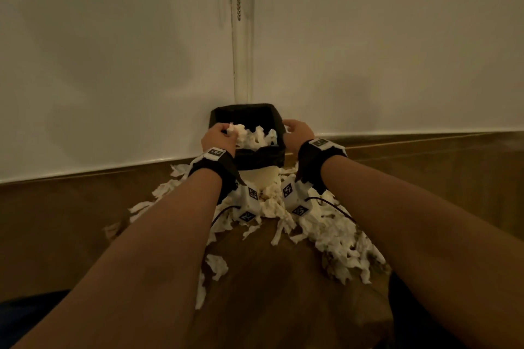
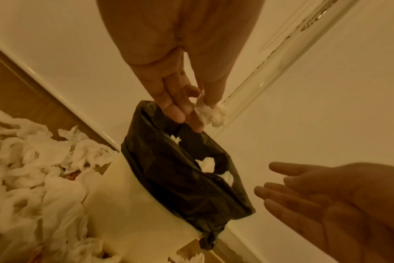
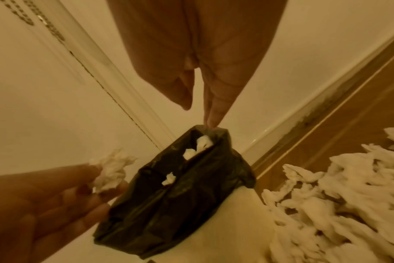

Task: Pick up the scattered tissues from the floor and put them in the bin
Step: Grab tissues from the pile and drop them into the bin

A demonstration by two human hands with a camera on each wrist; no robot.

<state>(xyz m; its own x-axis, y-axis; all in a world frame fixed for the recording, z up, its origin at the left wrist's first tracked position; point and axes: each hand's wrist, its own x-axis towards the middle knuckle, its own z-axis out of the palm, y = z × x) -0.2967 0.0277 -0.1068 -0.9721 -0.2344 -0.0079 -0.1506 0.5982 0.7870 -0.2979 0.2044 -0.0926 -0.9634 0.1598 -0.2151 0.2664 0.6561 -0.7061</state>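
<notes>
A: Tissues?
B: White, torn & crumpled. Scattered tissues [image 1: 334, 238] lie on the wooden floor [image 1: 269, 292] round the bin [image 1: 259, 176], w/ a heap already inside.
A: Bin look?
B: Cream body, black liner [image 1: 255, 157] folded over the rim, set in the wall corner.
A: Left hand [image 1: 217, 137]?
B: Grip pinching a tissue wad [image 2: 210, 113] above the bin's left rim.
A: Right hand [image 1: 297, 132]?
B: Fingers straight, spread loosely, holding nothing, fingertips at the liner's right edge.
</notes>
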